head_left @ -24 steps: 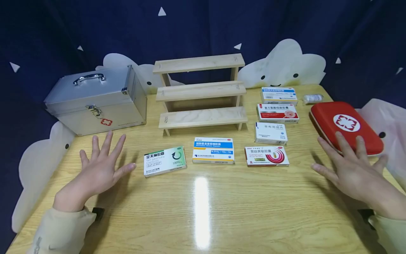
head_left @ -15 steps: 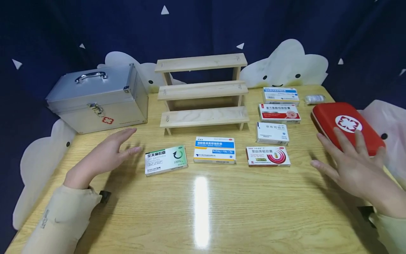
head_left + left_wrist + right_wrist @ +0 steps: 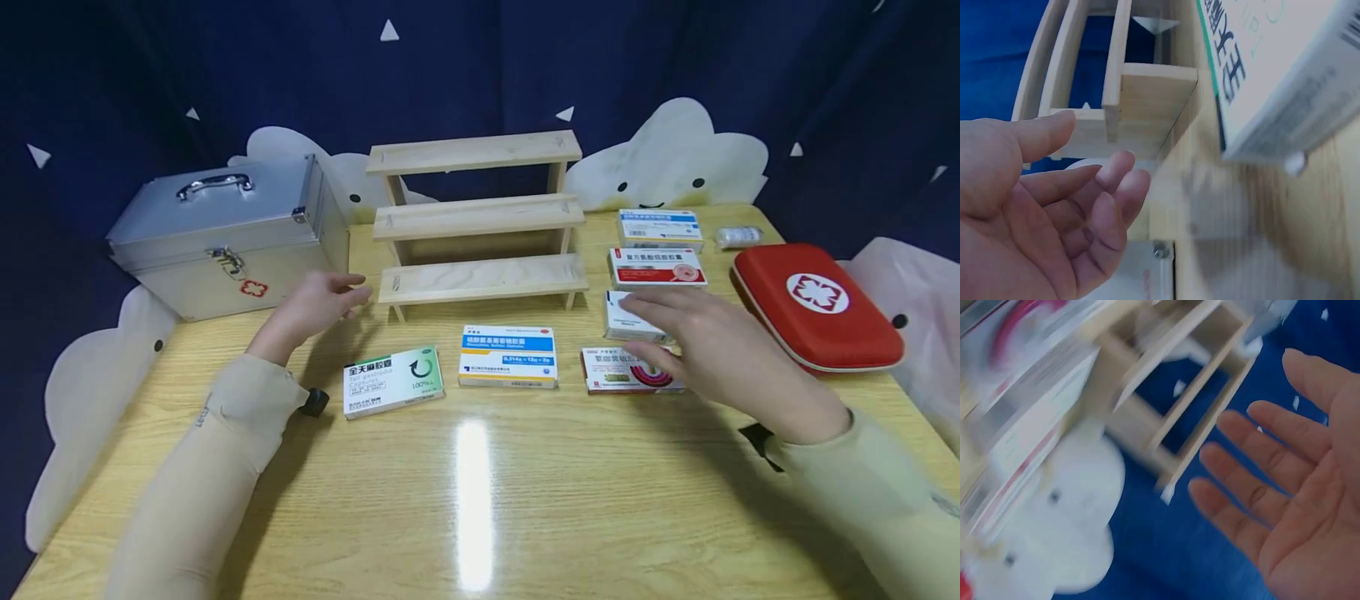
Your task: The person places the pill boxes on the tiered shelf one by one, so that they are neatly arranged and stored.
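Note:
My left hand [image 3: 318,302] is in the air near the left end of the wooden three-step rack [image 3: 480,279], fingers loosely bent and holding nothing. Just in front of it lies a green-and-white medicine box [image 3: 393,382]. In the left wrist view that box [image 3: 1285,69] is at the upper right, apart from the fingers. My right hand [image 3: 701,342], fingers extended, hovers over a white medicine box [image 3: 626,317] and a pink-ringed medicine box [image 3: 611,371], partly hiding both. Its palm [image 3: 1310,519] holds nothing in the right wrist view. A blue-and-white medicine box [image 3: 507,357] lies between the hands.
A silver metal case [image 3: 225,242] stands at the back left. On the right are a red first-aid case [image 3: 817,308], a small wrapped roll [image 3: 738,237], a red-and-white box [image 3: 657,268] and another blue-and-white box [image 3: 660,227]. A dark blue curtain [image 3: 480,67] hangs behind the table.
My left hand has moved from beside the silver case toward the rack, its spread fingers now bent. My right hand has swung left from the red case to above the medicine boxes.

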{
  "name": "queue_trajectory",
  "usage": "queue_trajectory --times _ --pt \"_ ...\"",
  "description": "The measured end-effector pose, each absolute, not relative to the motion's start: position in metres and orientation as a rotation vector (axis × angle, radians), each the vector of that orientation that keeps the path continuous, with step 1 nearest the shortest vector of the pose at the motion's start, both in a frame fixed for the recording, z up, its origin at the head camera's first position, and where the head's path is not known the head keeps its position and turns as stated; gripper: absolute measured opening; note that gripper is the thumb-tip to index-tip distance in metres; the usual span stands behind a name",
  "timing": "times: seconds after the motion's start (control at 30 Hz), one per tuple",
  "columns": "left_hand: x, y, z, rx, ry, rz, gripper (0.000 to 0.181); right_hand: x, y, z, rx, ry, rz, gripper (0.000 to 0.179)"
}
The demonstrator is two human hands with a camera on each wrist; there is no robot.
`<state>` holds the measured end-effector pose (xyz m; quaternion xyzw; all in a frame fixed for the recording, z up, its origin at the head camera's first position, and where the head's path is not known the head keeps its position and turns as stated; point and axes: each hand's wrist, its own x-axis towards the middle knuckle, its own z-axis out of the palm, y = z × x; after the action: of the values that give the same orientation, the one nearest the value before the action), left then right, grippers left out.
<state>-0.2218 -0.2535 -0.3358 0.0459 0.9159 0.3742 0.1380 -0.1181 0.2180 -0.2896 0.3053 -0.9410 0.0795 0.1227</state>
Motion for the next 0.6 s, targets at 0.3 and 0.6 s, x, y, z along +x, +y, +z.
queue_trajectory --times 0.3,0.6 --pt "-0.231 -0.245 -0.352 0.094 2.531 1.245 0.051 -0.148 0.118 -0.307 1.304 -2.778 0.242 0.043" --pt "-0.234 -0.236 -0.353 0.011 2.512 1.302 0.042 -0.172 0.048 -0.319 1.587 -2.814 0.127 0.058"
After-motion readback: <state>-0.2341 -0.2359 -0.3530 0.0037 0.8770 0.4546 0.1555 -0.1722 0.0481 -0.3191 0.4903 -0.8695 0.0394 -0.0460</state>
